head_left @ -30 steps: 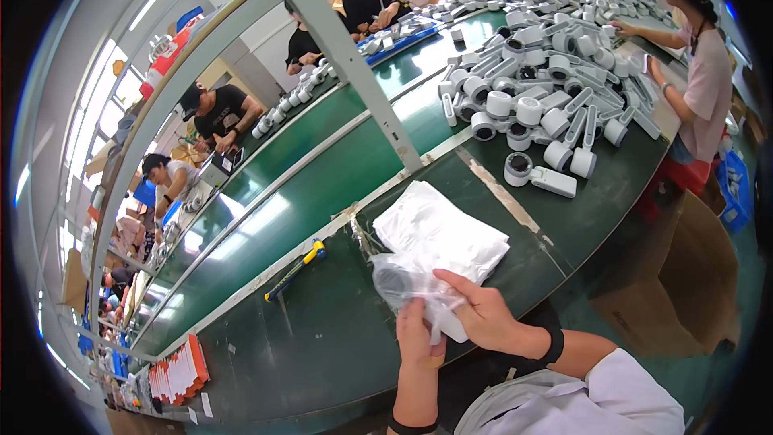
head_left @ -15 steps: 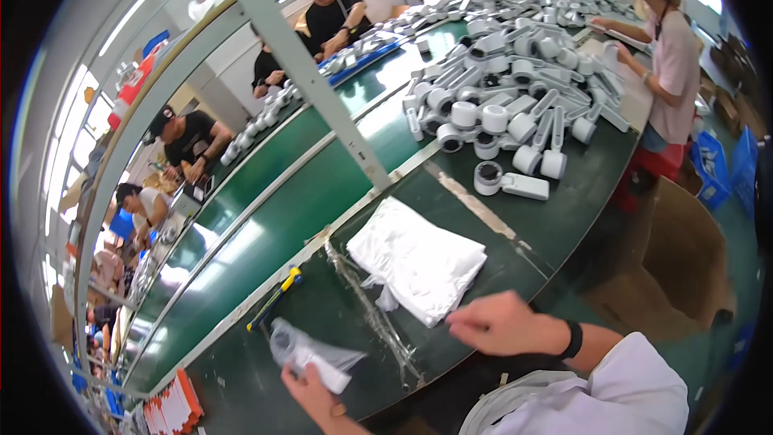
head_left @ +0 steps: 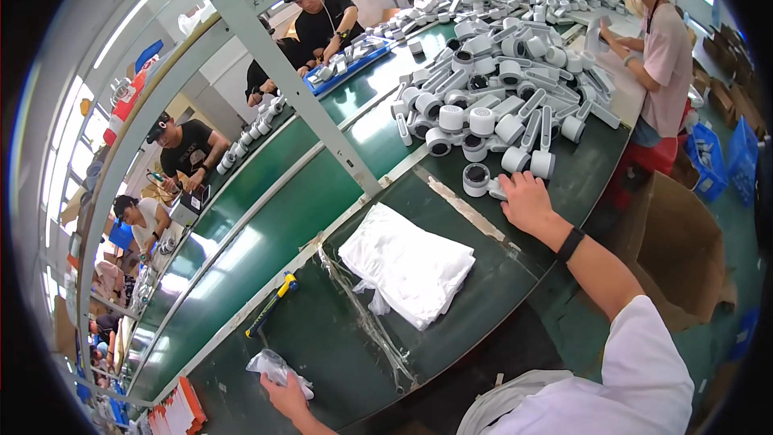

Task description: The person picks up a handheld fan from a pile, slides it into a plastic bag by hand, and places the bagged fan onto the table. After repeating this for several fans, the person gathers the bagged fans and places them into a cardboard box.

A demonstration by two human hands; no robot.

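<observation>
At the lower left of the green bench, my left hand (head_left: 288,399) is closed on a clear plastic bag (head_left: 274,364) with a white-grey device inside it. My right hand (head_left: 527,203) reaches to the near edge of the pile. Its fingers are closed over the flat handle of a white-grey device with a round, dark-faced head (head_left: 476,180), which lies on the bench. Between my hands lies a flat stack of thin white plastic bags (head_left: 407,262). Several more such devices (head_left: 499,93) are heaped just beyond my right hand.
A yellow-and-dark hand tool (head_left: 272,304) lies left of the bags. Orange-and-white cards (head_left: 177,411) stand at the lower left. A metal post (head_left: 282,72) rises by the green conveyor (head_left: 233,254). A cardboard box (head_left: 672,250) is at right; a co-worker (head_left: 664,64) stands beyond.
My right hand has moved forward from beside the white bags to the device by the pile. My left hand has moved down and left with the bagged device.
</observation>
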